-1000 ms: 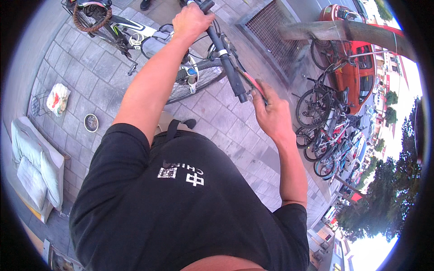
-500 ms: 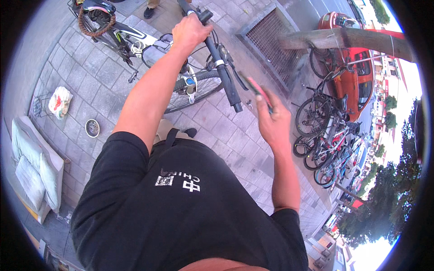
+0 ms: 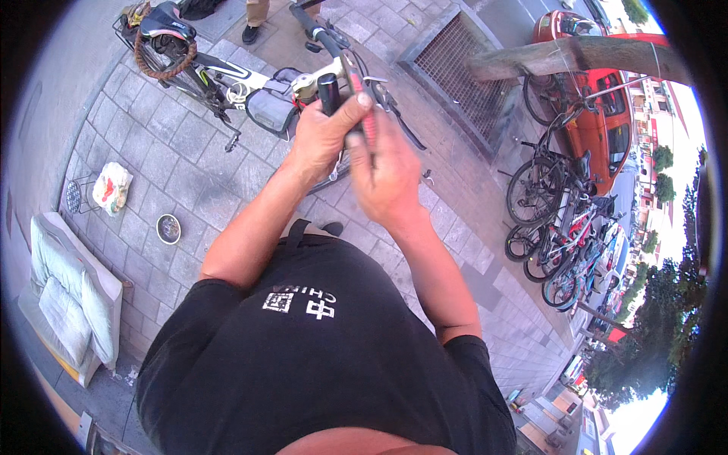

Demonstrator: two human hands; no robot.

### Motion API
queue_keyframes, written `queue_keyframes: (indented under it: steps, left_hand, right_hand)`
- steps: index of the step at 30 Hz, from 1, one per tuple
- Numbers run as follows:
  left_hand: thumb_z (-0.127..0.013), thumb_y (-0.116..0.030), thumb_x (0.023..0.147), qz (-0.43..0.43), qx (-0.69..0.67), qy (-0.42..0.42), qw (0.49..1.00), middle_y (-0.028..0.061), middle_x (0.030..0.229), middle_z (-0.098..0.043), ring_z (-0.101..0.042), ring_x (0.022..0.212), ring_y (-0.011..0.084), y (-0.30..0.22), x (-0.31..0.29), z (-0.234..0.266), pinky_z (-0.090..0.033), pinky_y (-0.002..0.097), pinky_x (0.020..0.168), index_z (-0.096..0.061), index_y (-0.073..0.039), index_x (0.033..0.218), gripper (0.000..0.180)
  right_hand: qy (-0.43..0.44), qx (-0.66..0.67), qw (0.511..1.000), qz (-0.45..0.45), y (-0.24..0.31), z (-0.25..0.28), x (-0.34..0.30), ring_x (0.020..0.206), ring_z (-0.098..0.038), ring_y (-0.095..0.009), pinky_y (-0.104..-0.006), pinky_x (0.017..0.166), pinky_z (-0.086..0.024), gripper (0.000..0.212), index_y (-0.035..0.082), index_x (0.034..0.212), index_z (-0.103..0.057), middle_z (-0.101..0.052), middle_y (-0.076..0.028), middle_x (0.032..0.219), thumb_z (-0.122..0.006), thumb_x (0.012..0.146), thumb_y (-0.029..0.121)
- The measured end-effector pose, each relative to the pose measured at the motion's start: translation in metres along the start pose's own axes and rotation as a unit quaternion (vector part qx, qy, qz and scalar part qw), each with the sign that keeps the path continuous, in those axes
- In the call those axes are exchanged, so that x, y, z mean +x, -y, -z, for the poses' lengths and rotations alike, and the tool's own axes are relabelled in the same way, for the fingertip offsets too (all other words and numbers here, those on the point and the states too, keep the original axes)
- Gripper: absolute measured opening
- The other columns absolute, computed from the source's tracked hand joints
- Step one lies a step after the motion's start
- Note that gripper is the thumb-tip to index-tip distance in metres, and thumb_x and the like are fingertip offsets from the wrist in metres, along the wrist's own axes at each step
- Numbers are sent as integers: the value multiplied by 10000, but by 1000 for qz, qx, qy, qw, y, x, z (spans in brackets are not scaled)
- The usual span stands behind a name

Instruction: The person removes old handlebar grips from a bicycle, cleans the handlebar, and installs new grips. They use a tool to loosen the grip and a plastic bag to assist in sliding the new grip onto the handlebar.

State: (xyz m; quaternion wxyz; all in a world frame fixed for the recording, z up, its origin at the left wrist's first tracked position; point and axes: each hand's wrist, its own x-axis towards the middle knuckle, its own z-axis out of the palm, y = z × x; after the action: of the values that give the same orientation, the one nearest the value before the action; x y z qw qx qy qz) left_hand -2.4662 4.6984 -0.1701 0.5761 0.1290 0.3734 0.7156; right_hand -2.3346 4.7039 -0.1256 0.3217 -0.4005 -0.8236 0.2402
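In front of me stands a white-framed bicycle (image 3: 235, 72), its handlebar (image 3: 324, 38) slanting behind my hands. My left hand (image 3: 322, 136) is closed round a black cylindrical thing (image 3: 328, 89), whose end sticks up beside the handlebar stem. The left thumb reaches over toward my right hand (image 3: 388, 171), which is close beside it, slightly blurred. In the right hand is a slim red-and-dark tool (image 3: 369, 127); its exact kind is unclear. The hands hide the right grip and much of the front wheel. A grey bag (image 3: 271, 110) hangs at the bicycle's frame.
A metal grate (image 3: 459, 72) and a leaning tree trunk (image 3: 561, 59) are at the far right, with several parked bicycles (image 3: 557, 227) and an orange car (image 3: 607, 136) beyond. On the left are a bowl (image 3: 168, 228), a plastic bag (image 3: 112, 188) and a cushioned seat (image 3: 76, 296). Another person's leg (image 3: 256, 15) shows at the top.
My left hand has left the far part of the handlebar and come nearer with the black cylinder. My right hand has moved left with the tool, and the two hands have come together.
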Motion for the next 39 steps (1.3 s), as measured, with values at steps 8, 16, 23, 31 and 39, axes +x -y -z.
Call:
queue_keyframes:
  steps: [8, 16, 23, 31, 39]
  left_hand:
    - [-782, -264, 936, -96, 127, -72, 985, 22, 775, -672, -622, 694, 96, -26, 62, 31, -505, 298, 635, -682, -33, 889, 255]
    - [-763, -273, 925, -160, 283, -10, 946, 29, 667, -671, -656, 547, 129, 1, 139, 38, -525, 309, 544, -650, -24, 898, 275]
    - [-746, -337, 904, -239, 388, -18, 890, 63, 609, -702, -741, 601, 194, 17, 134, 42, -594, 346, 645, -637, -38, 860, 321]
    - [-727, -347, 908, -179, 375, -24, 909, 70, 630, -724, -746, 601, 206, 21, 142, 39, -604, 359, 665, -653, -35, 913, 321]
    - [-763, -378, 863, -250, 419, -69, 870, 103, 701, -738, -753, 679, 242, 25, 139, 39, -596, 373, 707, -686, -29, 922, 363]
  right_hand:
    - [117, -33, 960, -252, -93, 45, 31, 833, -705, -247, -384, 778, -552, 427, -40, 1065, -772, -751, -135, 905, -767, 952, 372]
    - [242, 20, 890, -386, -97, 35, 48, 595, -520, -122, -337, 543, -387, 383, 2, 822, -737, -617, -19, 701, -716, 971, 353]
    - [272, 8, 835, -478, -116, 28, 42, 564, -525, -148, -355, 500, -374, 332, 0, 852, -702, -590, -30, 687, -638, 986, 297]
    - [225, 133, 809, -527, -103, 42, 38, 655, -625, -194, -375, 607, -537, 273, -28, 970, -701, -654, -74, 793, -715, 983, 244]
    - [371, 98, 783, -490, -95, 62, 65, 821, -720, -240, -404, 793, -616, 332, -80, 1121, -729, -739, -152, 998, -714, 937, 196]
